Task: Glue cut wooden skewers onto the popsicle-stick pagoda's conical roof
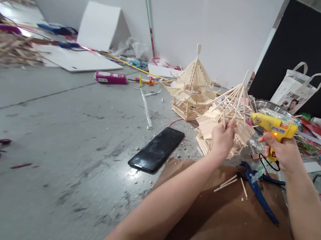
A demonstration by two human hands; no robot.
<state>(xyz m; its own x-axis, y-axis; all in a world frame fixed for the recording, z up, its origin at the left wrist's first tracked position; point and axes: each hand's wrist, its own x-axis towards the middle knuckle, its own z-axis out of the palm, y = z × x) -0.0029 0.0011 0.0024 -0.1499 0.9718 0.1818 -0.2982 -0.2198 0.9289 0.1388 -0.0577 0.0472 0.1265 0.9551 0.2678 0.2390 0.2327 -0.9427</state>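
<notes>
Judged midway: left hand [222, 138] clamped on half-roofed pale wooden-stick pagoda model [224, 118], right hand [283, 149] gripping yellow plastic glue gun [272, 127], several roof sticks unglued.

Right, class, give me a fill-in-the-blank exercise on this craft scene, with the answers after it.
1. The right hand holds a ____ glue gun.
2. The left hand grips a stick model shaped like a ____.
3. The black phone lies on the ____.
4. The pliers have ____ handles.

Answers: yellow; pagoda; floor; blue
</notes>
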